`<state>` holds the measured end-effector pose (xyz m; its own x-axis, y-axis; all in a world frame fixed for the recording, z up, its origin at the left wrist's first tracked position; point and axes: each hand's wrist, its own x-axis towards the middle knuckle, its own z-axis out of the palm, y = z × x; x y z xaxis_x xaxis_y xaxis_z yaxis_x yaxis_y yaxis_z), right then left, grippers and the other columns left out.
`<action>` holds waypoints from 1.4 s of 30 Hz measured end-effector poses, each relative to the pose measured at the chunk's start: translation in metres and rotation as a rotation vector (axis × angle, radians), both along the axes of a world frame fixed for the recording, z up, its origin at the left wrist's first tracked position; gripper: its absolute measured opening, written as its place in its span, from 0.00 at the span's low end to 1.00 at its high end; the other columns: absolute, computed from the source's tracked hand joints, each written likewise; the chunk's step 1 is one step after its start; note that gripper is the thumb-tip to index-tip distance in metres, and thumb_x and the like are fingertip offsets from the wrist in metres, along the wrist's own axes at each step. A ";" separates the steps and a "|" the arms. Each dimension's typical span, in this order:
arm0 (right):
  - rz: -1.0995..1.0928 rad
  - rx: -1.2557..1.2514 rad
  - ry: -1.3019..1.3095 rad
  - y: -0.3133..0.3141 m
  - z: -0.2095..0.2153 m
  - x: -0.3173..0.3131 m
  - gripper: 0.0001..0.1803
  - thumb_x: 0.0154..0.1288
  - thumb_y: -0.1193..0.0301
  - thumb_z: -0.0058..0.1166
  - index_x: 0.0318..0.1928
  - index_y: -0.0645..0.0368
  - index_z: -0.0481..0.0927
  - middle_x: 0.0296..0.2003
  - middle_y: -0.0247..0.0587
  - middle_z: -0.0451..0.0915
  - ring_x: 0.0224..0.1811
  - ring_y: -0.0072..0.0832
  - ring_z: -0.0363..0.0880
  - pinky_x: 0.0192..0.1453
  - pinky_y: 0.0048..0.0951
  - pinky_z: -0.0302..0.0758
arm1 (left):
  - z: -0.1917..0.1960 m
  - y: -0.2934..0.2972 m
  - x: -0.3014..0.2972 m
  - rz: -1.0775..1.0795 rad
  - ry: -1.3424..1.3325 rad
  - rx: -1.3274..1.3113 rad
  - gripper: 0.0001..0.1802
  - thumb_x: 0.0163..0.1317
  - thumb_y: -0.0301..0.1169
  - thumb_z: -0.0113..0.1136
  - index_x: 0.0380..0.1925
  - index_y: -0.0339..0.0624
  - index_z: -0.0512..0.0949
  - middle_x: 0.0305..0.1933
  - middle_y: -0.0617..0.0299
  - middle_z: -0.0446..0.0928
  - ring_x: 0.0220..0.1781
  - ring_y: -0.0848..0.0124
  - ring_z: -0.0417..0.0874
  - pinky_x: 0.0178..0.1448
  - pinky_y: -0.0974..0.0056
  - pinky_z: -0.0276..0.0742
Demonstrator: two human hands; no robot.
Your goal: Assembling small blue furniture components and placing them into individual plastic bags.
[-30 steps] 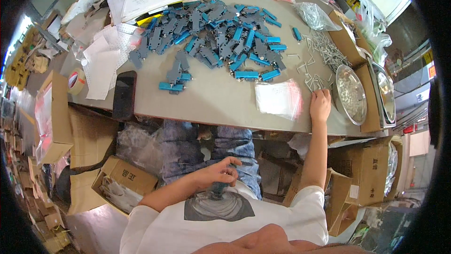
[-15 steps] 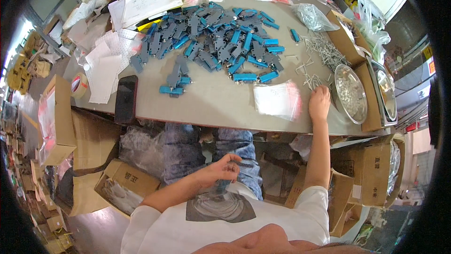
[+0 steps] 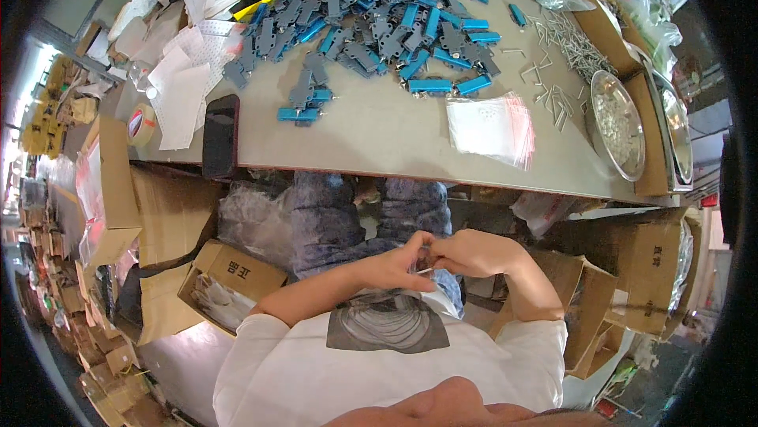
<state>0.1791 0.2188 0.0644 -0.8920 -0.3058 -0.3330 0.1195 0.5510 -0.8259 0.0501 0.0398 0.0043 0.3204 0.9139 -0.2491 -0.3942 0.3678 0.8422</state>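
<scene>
Both my hands meet low in front of my chest, over my lap. My left hand is closed in a pinch on what looks like a small clear plastic bag, mostly covered by fingers. Against its fingertips, my right hand is curled shut; a thin silver metal pin shows between the hands, its other end hidden. On the table at right lies a pile of silver metal pins, some bent at one end. A stack of clear zip bags with red edges lies near the table's front edge.
Blue and dark grey latch-like parts are heaped mid-table. A steel bowl of small pale pieces stands at right beside a cardboard box. A black phone, tape roll and papers lie left. Open cartons flank my legs.
My right hand has left the metal pins on the table and come down to my left hand. The left hand has moved slightly right and up. The view has tilted lower.
</scene>
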 end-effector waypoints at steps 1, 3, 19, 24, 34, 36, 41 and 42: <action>-0.007 -0.007 0.003 -0.002 0.000 -0.001 0.10 0.68 0.66 0.48 0.43 0.59 0.76 0.32 0.51 0.81 0.32 0.54 0.78 0.34 0.48 0.72 | 0.000 -0.001 0.001 0.012 -0.010 0.006 0.45 0.56 0.35 0.70 0.64 0.38 0.49 0.55 0.58 0.68 0.57 0.71 0.68 0.63 0.62 0.64; 0.021 -0.028 -0.039 -0.005 0.002 -0.005 0.10 0.68 0.67 0.49 0.43 0.59 0.76 0.32 0.50 0.81 0.32 0.54 0.78 0.34 0.47 0.73 | -0.003 -0.003 0.003 0.019 -0.018 0.007 0.45 0.56 0.35 0.70 0.64 0.37 0.48 0.55 0.58 0.67 0.57 0.71 0.67 0.63 0.62 0.64; -0.448 -0.222 0.556 -0.045 -0.035 -0.009 0.03 0.58 0.81 0.57 0.33 0.66 0.77 0.52 0.51 0.71 0.51 0.45 0.76 0.51 0.39 0.75 | -0.014 -0.006 -0.015 0.320 -0.186 -0.117 0.45 0.58 0.49 0.65 0.67 0.43 0.53 0.57 0.58 0.65 0.60 0.66 0.68 0.62 0.62 0.67; -0.614 -0.180 0.489 -0.050 -0.036 0.001 0.04 0.57 0.77 0.60 0.33 0.64 0.78 0.50 0.51 0.76 0.48 0.46 0.78 0.48 0.38 0.76 | -0.009 -0.015 -0.020 0.331 -0.063 -0.050 0.38 0.62 0.43 0.63 0.66 0.38 0.57 0.58 0.58 0.70 0.59 0.72 0.71 0.59 0.66 0.69; -0.717 0.030 0.633 -0.065 -0.044 -0.001 0.07 0.53 0.76 0.63 0.33 0.59 0.79 0.38 0.42 0.80 0.38 0.43 0.79 0.43 0.40 0.73 | -0.016 -0.033 -0.015 0.650 0.610 0.065 0.06 0.66 0.25 0.56 0.41 0.36 0.77 0.41 0.58 0.83 0.39 0.74 0.80 0.45 0.68 0.77; -0.726 0.074 0.677 -0.066 -0.048 -0.001 0.09 0.52 0.75 0.63 0.34 0.57 0.78 0.37 0.41 0.79 0.39 0.42 0.78 0.45 0.40 0.71 | -0.005 -0.030 -0.017 0.697 0.949 0.354 0.03 0.62 0.23 0.59 0.35 0.37 0.79 0.36 0.56 0.82 0.35 0.67 0.82 0.41 0.66 0.77; -0.689 0.155 0.721 -0.069 -0.040 -0.004 0.12 0.52 0.73 0.64 0.37 0.55 0.76 0.36 0.37 0.77 0.44 0.40 0.75 0.50 0.40 0.66 | 0.014 -0.026 -0.020 0.599 1.168 0.566 0.04 0.56 0.23 0.62 0.32 0.40 0.78 0.32 0.54 0.79 0.33 0.57 0.81 0.37 0.61 0.76; -0.676 0.172 0.747 -0.069 -0.041 -0.003 0.12 0.51 0.73 0.64 0.36 0.55 0.76 0.36 0.36 0.77 0.44 0.39 0.75 0.49 0.39 0.66 | 0.016 -0.025 -0.020 0.581 1.181 0.594 0.04 0.56 0.24 0.63 0.32 0.41 0.78 0.31 0.55 0.79 0.32 0.55 0.80 0.36 0.60 0.76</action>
